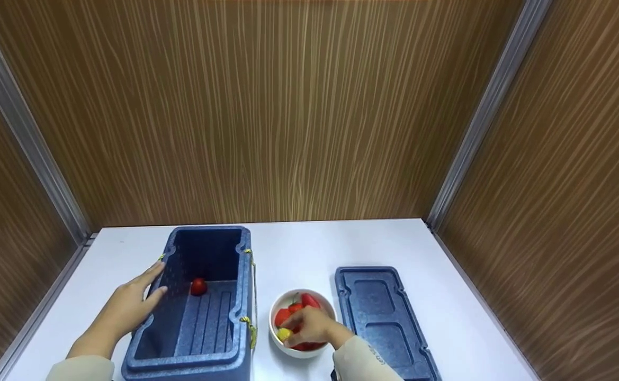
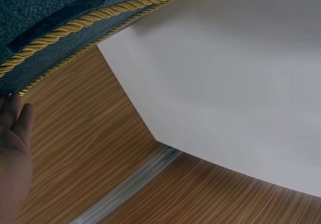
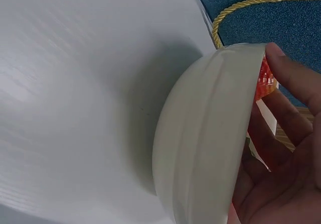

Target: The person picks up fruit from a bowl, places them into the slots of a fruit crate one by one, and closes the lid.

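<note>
- Box (image 1: 182,361), one, blue: left side of the table (image 1: 293,246), top uncovered, yellow rope (image 1: 252,332) along its right side.
- Red ball (image 1: 198,287), one, resembling a tomato: on the box floor, toward the far left; the only piece seen inside.
- Bowl (image 1: 299,354), one, white: right of the box, between it and the lid, near side.
- Bowl contents, part hidden by the hand: a long red piece (image 1: 310,300) at the far side, a rounded red piece (image 1: 282,317) at the left, a small yellow piece (image 1: 284,335) at the near left; further red below, count uncertain.
- Lid (image 1: 387,343), one, blue: on the table, right of the bowl, apart from the box.
- Left hand (image 1: 124,307): at the box's left wall, fingers extended, gripping nothing.
- Right hand (image 1: 312,325): reaching into the bowl, fingertips beside the yellow piece; whether they grip it cannot be told.
- Progress, as judged: early; one piece transferred, several left in the bowl, lid off.
</note>
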A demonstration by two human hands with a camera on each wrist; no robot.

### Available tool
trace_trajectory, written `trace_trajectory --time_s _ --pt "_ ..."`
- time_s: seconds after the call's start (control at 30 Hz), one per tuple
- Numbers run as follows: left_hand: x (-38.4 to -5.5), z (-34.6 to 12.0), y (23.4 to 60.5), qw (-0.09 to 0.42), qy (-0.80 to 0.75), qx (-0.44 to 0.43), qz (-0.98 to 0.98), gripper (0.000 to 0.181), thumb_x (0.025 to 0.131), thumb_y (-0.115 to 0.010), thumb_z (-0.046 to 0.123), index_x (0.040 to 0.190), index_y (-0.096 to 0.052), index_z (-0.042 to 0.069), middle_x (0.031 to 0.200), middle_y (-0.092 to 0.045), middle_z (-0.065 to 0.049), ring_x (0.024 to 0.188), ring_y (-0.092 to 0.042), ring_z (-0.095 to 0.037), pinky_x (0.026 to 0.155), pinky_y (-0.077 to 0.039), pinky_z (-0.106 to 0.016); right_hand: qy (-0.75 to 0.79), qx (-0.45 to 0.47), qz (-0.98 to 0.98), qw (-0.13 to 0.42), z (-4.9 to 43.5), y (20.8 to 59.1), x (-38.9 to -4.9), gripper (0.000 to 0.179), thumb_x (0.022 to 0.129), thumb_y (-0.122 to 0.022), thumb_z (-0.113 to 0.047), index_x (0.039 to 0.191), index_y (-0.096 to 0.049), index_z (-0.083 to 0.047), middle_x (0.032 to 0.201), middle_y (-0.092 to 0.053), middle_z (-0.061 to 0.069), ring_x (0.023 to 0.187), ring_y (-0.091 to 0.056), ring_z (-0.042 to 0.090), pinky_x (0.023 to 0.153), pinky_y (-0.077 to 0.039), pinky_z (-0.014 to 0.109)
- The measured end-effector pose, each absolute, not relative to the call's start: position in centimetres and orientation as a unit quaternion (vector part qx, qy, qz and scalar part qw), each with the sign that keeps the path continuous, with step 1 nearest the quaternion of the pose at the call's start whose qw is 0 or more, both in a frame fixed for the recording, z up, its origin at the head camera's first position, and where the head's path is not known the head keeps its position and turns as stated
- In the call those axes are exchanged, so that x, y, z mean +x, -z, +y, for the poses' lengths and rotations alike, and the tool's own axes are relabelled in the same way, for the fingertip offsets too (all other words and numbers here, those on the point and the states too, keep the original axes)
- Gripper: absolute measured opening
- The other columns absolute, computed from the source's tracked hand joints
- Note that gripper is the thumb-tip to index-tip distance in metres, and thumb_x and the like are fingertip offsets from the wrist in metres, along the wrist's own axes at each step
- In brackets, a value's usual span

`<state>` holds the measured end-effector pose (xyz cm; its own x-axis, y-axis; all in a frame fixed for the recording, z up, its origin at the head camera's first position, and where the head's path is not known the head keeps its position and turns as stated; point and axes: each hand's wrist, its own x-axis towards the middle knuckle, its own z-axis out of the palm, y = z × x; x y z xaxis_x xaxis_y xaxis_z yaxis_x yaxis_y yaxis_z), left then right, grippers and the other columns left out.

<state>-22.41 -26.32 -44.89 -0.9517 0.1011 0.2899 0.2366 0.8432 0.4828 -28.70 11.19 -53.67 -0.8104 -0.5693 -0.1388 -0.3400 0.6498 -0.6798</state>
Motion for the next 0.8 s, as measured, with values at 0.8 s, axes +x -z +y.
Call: trace_trajectory --time_s 0.8 --pt "-22.4 -26.4 44.9 0.127 0.263 -0.091 -0.952 0.053 0.095 -0.058 0.021 0.14 -0.042 -0.004 0.143 -0.038 -0.023 0.124 -0.04 -0.05 0.102 -0.03 -0.062 0.463 -0.221 0.842 0.17 11.5 52.6 -29.9 0.025 0.076 -0.079 -0.008 0.1 -0.072 -0.006 0.09 -0.07 0.001 0.057 -0.06 0.013 0.054 -0.057 0.036"
